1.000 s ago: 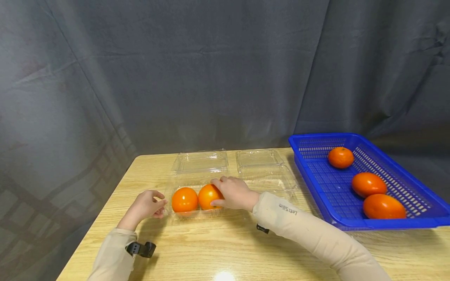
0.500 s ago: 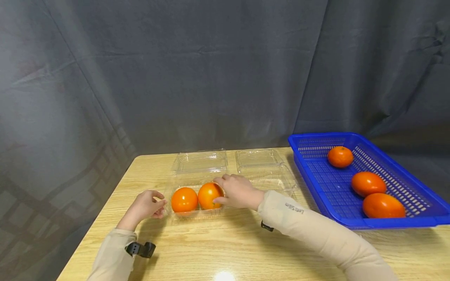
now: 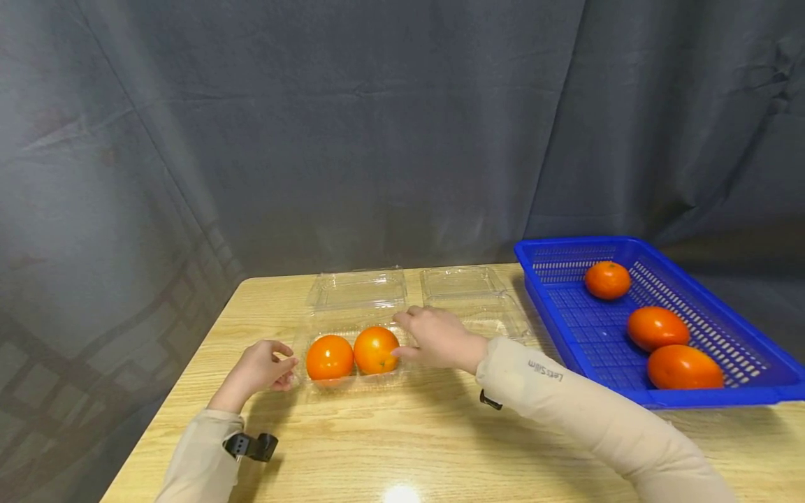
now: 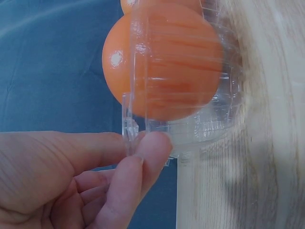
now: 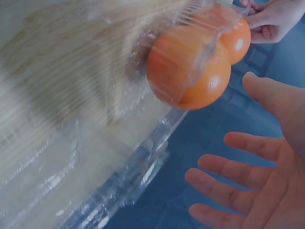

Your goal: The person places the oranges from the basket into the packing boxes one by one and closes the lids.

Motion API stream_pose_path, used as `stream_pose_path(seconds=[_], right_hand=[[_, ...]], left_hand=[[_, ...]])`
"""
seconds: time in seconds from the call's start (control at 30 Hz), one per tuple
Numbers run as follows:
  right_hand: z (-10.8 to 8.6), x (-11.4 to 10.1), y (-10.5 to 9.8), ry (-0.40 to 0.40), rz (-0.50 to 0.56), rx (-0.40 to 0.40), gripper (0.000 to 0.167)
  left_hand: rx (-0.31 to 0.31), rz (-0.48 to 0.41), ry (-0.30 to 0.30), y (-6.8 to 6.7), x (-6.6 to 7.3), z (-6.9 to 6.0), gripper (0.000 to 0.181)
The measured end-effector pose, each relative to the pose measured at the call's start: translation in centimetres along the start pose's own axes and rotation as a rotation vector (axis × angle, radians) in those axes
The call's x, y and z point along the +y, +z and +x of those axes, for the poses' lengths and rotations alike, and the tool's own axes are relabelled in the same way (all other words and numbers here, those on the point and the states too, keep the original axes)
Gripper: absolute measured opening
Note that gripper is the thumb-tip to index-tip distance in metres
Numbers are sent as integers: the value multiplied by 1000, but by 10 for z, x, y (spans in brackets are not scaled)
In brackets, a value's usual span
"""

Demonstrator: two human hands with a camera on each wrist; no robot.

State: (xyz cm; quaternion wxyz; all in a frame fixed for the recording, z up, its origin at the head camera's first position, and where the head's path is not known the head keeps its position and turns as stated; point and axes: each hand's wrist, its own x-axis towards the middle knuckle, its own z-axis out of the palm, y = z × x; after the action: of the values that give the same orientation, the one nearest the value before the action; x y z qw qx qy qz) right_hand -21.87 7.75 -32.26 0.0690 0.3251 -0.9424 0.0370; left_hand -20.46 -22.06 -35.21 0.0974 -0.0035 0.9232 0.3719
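Observation:
Two oranges sit side by side in a clear plastic clamshell box (image 4: 200,129) whose lid lies open toward the back. At the box's left edge, my left hand (image 3: 267,367) pinches the rim between thumb and fingers, plainest in the left wrist view. The left orange (image 3: 330,358) is beside that hand. My right hand (image 3: 437,340) hovers just right of the right orange (image 3: 376,350), apart from it. In the right wrist view its fingers are spread and fairly straight, with nothing held.
A second clear clamshell box (image 3: 465,283) lies open behind my right hand. On the right stands a blue plastic basket (image 3: 569,363) holding a small mandarin-like fruit (image 3: 607,280) and two larger orange-red fruits (image 3: 657,328). A dark curtain (image 3: 377,140) hangs behind the wooden table (image 3: 352,447).
My right hand has let go of the right orange and moved off to the right. The orange stays in the box. My left hand has kept its place at the rim.

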Motion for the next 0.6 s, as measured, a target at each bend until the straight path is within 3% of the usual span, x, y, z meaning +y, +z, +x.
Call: stream_pose_path(seconds=[0.6], right_hand=[[-17, 26, -37, 33, -23, 77, 54]], left_hand=[[-3, 0, 6, -1, 1, -1, 34]])
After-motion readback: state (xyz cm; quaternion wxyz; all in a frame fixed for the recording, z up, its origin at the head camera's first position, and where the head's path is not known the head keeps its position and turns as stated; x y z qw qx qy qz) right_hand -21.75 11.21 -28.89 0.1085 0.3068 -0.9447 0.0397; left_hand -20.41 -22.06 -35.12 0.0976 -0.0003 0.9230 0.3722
